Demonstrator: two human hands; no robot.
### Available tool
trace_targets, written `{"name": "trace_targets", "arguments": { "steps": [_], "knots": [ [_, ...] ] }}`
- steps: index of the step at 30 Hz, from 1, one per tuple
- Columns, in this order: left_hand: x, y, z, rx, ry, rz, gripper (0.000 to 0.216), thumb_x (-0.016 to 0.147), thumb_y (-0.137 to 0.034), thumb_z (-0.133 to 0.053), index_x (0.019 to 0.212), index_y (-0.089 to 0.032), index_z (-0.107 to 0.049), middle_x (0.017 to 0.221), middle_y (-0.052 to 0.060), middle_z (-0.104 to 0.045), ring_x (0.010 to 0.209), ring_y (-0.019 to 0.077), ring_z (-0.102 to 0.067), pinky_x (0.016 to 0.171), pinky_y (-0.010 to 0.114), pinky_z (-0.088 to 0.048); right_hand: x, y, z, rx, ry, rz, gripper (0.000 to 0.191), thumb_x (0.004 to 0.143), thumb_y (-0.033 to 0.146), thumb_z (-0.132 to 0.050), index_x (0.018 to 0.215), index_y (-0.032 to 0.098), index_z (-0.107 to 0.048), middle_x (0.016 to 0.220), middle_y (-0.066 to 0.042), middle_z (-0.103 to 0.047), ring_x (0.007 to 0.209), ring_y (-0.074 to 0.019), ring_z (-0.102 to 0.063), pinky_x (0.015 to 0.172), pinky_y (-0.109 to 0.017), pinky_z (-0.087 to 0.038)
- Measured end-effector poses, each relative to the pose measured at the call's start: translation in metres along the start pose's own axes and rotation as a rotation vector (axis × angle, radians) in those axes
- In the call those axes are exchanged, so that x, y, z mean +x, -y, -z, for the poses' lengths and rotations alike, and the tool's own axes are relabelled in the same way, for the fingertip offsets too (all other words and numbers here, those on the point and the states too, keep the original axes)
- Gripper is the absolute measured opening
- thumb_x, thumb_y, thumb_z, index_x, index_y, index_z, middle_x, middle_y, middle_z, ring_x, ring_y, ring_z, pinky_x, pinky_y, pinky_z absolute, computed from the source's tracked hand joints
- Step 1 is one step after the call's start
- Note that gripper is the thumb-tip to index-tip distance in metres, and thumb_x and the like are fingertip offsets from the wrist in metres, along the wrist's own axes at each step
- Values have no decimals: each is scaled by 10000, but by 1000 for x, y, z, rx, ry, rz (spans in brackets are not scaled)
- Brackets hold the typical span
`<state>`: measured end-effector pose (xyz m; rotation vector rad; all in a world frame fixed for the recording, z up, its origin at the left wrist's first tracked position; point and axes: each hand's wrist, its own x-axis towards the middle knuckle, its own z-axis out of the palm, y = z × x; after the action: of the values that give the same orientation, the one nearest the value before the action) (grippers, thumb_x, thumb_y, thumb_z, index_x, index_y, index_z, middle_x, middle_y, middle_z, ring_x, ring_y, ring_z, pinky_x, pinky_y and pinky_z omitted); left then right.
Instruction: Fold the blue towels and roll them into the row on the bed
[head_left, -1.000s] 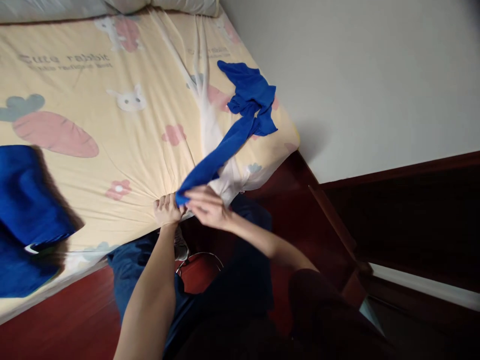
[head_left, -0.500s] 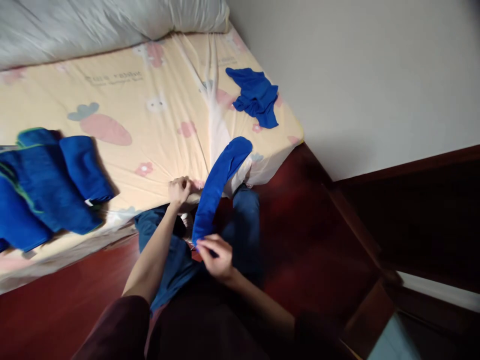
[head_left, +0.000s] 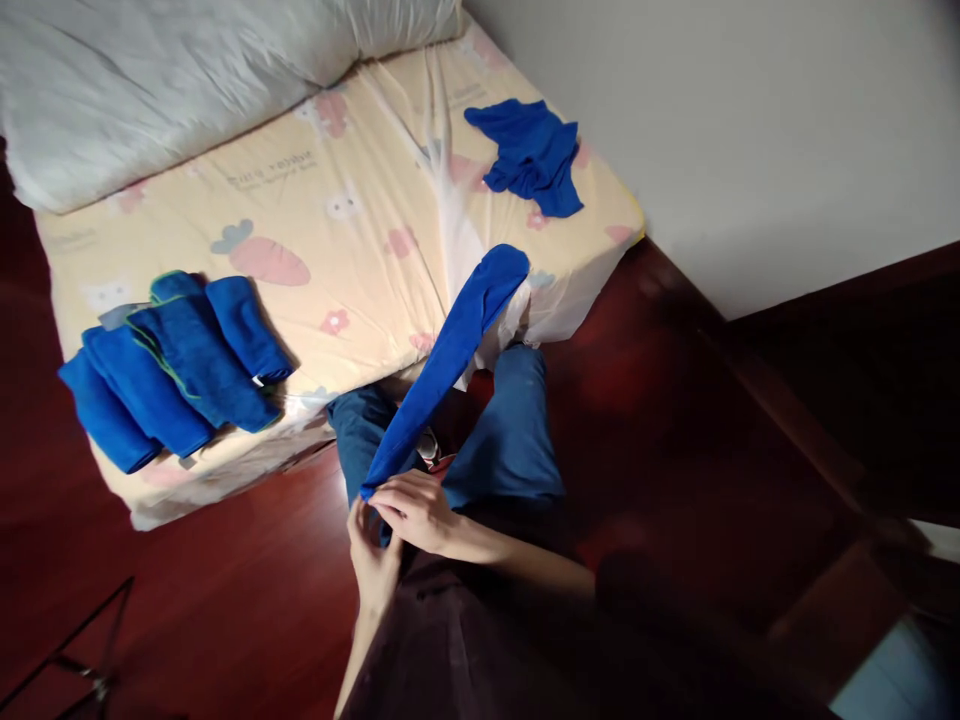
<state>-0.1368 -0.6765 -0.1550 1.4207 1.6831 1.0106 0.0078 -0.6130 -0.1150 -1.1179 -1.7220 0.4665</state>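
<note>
A long folded strip of blue cloth [head_left: 447, 350] stretches from the bed's edge down toward my body. Its near end is pinched in the fingers of my right hand [head_left: 416, 510], which comes in from the right. My left hand [head_left: 373, 548] is at the same end from below, its fingertips closed on the cloth beside the right ones. The far, rounded end of the strip rests on the bed edge, and the middle hangs over the gap between my knees.
The bed [head_left: 360, 300] has a yellow printed sheet. Several rolled blue cloths [head_left: 199, 350] lie on its left, a crumpled blue cloth [head_left: 529, 155] at the right. A grey-white bundle [head_left: 187, 80] lies along the back. A thin black stand [head_left: 94, 670] is on the floor, lower left.
My left hand has left the bed edge and joined my right hand at the near end of the strip. The strip is straighter. The view has shifted, showing more on the left.
</note>
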Motion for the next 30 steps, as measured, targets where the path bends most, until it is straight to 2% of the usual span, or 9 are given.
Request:
{"name": "trace_targets", "arguments": {
  "steps": [2, 5, 7, 10, 13, 17, 20, 23, 30],
  "knots": [
    [34, -19, 0, 16, -74, -114, 686, 896, -409, -730, 1523, -278, -484, 1461, 137, -631, 1328, 320, -656, 1106, 531, -583, -3, 1, -3, -29, 54, 41, 162, 995, 98, -656, 1002, 229, -752, 972, -12, -827, 954, -152, -779, 897, -298, -599],
    [86, -52, -4, 59, 65, -324, 304, 936, -352, -642, 1189, -201, -718, 1199, 99, -750, 1141, 267, -724, 1043, 442, -593, -1, -1, 7, -88, 56, 42, 178, 1004, 106, -642, 1030, 236, -761, 1039, -37, -823, 1119, -182, -752, 1017, -348, -573],
    [108, -71, -8, 53, 156, -420, 227, 941, -338, -625, 1060, -197, -758, 1063, 74, -768, 1008, 230, -734, 948, 378, -603, 1, -2, 19, -73, 26, 9, 201, 1009, 103, -627, 1094, 235, -752, 1073, -48, -818, 1237, -199, -714, 1094, -384, -544],
    [118, -93, -17, 25, 147, -453, 184, 942, -330, -653, 1009, -201, -767, 996, 65, -770, 939, 215, -724, 901, 366, -589, -3, -4, 33, 71, -74, -104, 277, 1004, 120, -627, 1253, 229, -684, 1196, -86, -785, 1311, -215, -676, 1124, -410, -543],
    [113, -104, -23, -35, -29, -399, 127, 936, -331, -714, 914, -210, -747, 922, 53, -758, 879, 210, -710, 892, 386, -585, -17, -21, 36, 139, -263, -319, 378, 987, 150, -632, 1357, 223, -602, 1337, -143, -707, 1293, -232, -669, 1073, -414, -577],
    [102, -106, -17, -143, -185, -380, 141, 900, -335, -789, 857, -215, -727, 860, 42, -741, 883, 217, -704, 898, 415, -591, -34, -70, 27, 86, -291, -639, 622, 897, 222, -729, 1482, 170, -526, 1467, -208, -610, 1356, -274, -613, 1083, -439, -568],
    [96, -101, -6, -181, -203, -350, 166, 903, -348, -789, 858, -210, -711, 856, 45, -742, 894, 220, -715, 929, 441, -595, -34, -98, 20, 186, -172, -753, 529, 850, 277, -775, 1349, 167, -639, 1239, -138, -745, 1111, -235, -721, 950, -373, -613],
    [96, -93, 6, -168, -189, -319, 165, 908, -346, -778, 877, -199, -710, 887, 51, -756, 888, 217, -737, 947, 446, -600, -26, -99, 18, 280, -90, -700, 191, 917, 319, -688, 1047, 185, -731, 947, -46, -770, 851, -181, -718, 810, -302, -607],
    [112, -68, 44, 69, -152, -344, 122, 942, -249, -677, 1027, -190, -744, 1094, 91, -778, 1086, 249, -752, 1068, 450, -577, -13, -56, 30, 127, -241, -443, 118, 997, 285, -650, 906, 210, -651, 946, -67, -727, 894, -198, -690, 837, -340, -582]
  ]
}}
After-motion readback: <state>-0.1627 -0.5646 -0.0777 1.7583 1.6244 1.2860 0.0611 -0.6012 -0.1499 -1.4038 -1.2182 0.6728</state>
